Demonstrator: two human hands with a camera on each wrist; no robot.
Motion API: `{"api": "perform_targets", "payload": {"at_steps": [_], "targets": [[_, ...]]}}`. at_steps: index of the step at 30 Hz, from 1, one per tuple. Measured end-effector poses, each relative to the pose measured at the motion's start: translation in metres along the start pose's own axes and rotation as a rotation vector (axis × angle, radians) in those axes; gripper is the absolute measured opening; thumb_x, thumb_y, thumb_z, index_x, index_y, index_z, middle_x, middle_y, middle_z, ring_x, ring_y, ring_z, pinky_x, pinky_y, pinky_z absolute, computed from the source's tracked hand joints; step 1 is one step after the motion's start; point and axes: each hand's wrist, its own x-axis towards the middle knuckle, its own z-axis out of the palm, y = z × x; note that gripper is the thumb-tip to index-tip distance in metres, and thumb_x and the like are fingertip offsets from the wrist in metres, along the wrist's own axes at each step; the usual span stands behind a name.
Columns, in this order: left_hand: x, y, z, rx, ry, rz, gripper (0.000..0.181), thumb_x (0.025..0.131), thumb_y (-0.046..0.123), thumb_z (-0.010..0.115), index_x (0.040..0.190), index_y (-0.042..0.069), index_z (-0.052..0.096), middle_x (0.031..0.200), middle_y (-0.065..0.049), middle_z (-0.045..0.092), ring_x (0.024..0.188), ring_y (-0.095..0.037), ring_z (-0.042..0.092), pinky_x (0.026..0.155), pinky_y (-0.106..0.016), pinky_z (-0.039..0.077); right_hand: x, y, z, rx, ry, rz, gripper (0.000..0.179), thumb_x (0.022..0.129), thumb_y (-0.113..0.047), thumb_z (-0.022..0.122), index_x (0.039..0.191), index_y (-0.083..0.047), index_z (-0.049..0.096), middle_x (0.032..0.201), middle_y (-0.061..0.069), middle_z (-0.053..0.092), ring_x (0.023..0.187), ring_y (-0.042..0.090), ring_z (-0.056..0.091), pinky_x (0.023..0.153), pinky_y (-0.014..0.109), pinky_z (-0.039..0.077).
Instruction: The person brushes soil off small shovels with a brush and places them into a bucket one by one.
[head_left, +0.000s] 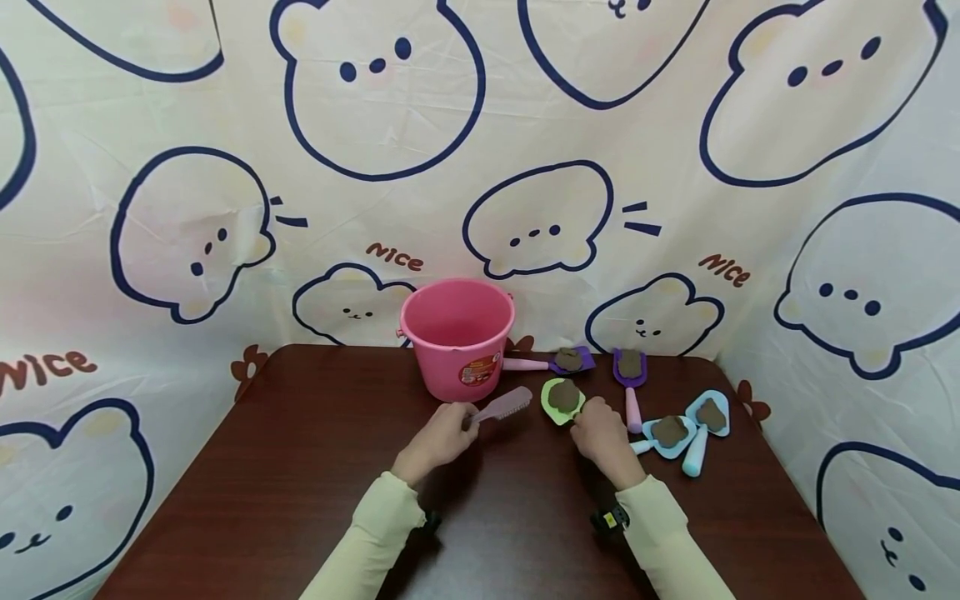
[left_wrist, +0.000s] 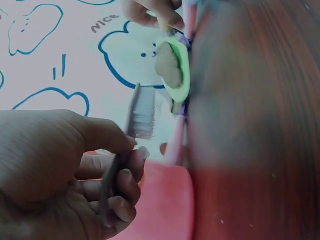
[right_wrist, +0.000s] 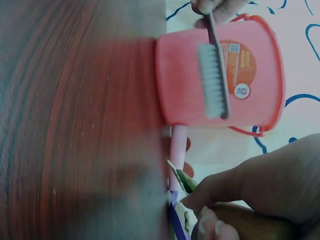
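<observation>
My left hand (head_left: pixel 438 437) grips a scrubbing brush (head_left: pixel 506 404) by its mauve handle, in front of the pink bucket (head_left: pixel 461 379). Its pale bristles (right_wrist: pixel 211 82) show in the right wrist view. The right hand (head_left: pixel 602 437) holds a light green toy shovel (head_left: pixel 552 411) by the handle, which the fingers mostly hide. On that shovel's scoop lies a brown lump (head_left: pixel 565 395), also visible from the left wrist. A gap separates brush and shovel. Whether the shovel touches the table is unclear.
Behind and right of my right hand lie purple shovels (head_left: pixel 630 379) with pink handles and light blue shovels (head_left: pixel 696 454), each bearing a brown lump. They rest on a dark wooden table (head_left: pixel 300 500). A patterned cloth (head_left: pixel 375 208) hangs behind it.
</observation>
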Motion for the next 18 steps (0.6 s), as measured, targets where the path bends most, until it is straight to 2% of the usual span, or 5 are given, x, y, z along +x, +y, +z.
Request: {"api": "perform_targets", "payload": {"at_steps": [5, 11, 18], "targets": [[0.0, 0.009, -0.004, -0.021, 0.028, 0.029, 0.009, 0.099, 0.007, 0.063, 0.1, 0.003, 0.071, 0.066, 0.001, 0.054, 0.056, -0.009, 0.047, 0.056, -0.023, 0.044, -0.003, -0.003, 0.001, 0.083, -0.088, 0.026, 0.027, 0.096, -0.015, 0.063, 0.084, -0.004, 0.041, 0.074, 0.007, 0.039, 0.063, 0.024, 0.05, 0.054, 0.032, 0.039], [0.0, 0.017, -0.006, -0.058, 0.052, 0.072, 0.006, 0.099, 0.007, 0.065, 0.098, 0.007, 0.07, 0.067, 0.002, 0.053, 0.059, -0.01, 0.047, 0.058, -0.023, 0.045, -0.005, -0.006, 0.003, 0.113, -0.123, -0.002, 0.028, 0.096, -0.018, 0.065, 0.087, -0.003, 0.043, 0.076, 0.007, 0.041, 0.065, 0.023, 0.051, 0.056, 0.032, 0.041], [0.003, 0.025, -0.001, -0.097, 0.052, 0.073, 0.013, 0.098, 0.007, 0.065, 0.108, 0.005, 0.073, 0.074, 0.002, 0.059, 0.063, -0.011, 0.05, 0.06, -0.023, 0.045, -0.011, -0.014, 0.0, 0.203, -0.139, -0.084, 0.035, 0.096, -0.016, 0.065, 0.072, -0.009, 0.04, 0.077, 0.006, 0.041, 0.056, 0.017, 0.043, 0.052, 0.028, 0.035]]}}
